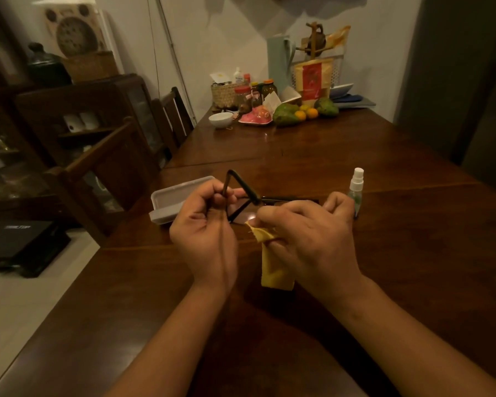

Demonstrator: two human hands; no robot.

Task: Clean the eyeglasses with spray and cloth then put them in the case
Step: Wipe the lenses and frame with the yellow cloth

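Left hand [204, 233] pinches eyeglasses [241, 209], right hand [312, 233] cloth [275, 270].

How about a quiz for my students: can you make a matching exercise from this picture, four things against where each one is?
1 eyeglasses
2 yellow cloth
3 spray bottle
4 case

A upright on the table, right of the right hand
B pinched by the right hand
C lying on the table, beyond the left hand
D temple gripped by the left hand

Pairs: 1-D, 2-B, 3-A, 4-C

case [171, 200] left of bottle [356, 190]
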